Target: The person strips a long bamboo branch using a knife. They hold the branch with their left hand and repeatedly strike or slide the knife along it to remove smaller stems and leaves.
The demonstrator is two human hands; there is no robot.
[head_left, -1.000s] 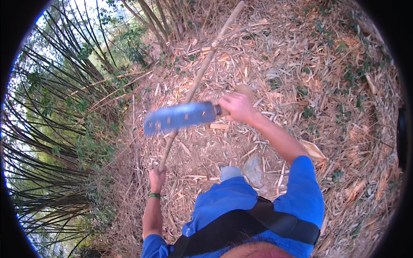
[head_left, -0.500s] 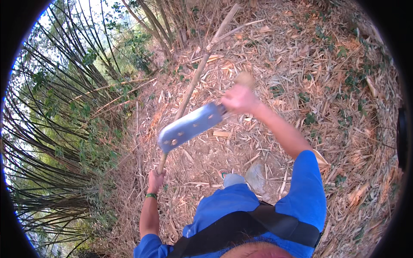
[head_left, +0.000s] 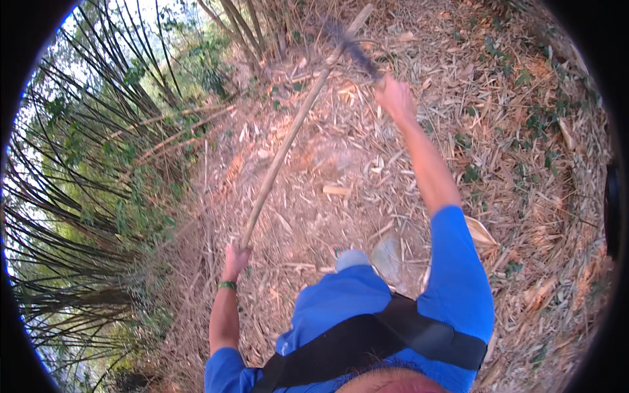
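Observation:
A long pale pole (head_left: 282, 154), like a bamboo stalk, slants from lower left up to the far middle of the view. My left hand (head_left: 236, 256), with a green band at its wrist, is closed around its near end. My right hand (head_left: 396, 97) is stretched far forward, closed on the handle of a broad-bladed machete (head_left: 357, 54). Motion smears the blade, seen nearly edge-on, and it crosses the pole near the far end. Whether the blade touches the pole I cannot tell.
Dry husks and chips (head_left: 458, 111) litter the ground, with some green leaves among them. Clumps of bamboo stems (head_left: 85, 236) stand along the left. Beside my foot lies a flat grey stone (head_left: 388, 257). A short pale piece of wood (head_left: 337, 190) lies ahead.
My right hand has swung the machete forward, away from near my left hand to the pole's far end. The side branch near that end no longer shows. My left hand keeps its hold.

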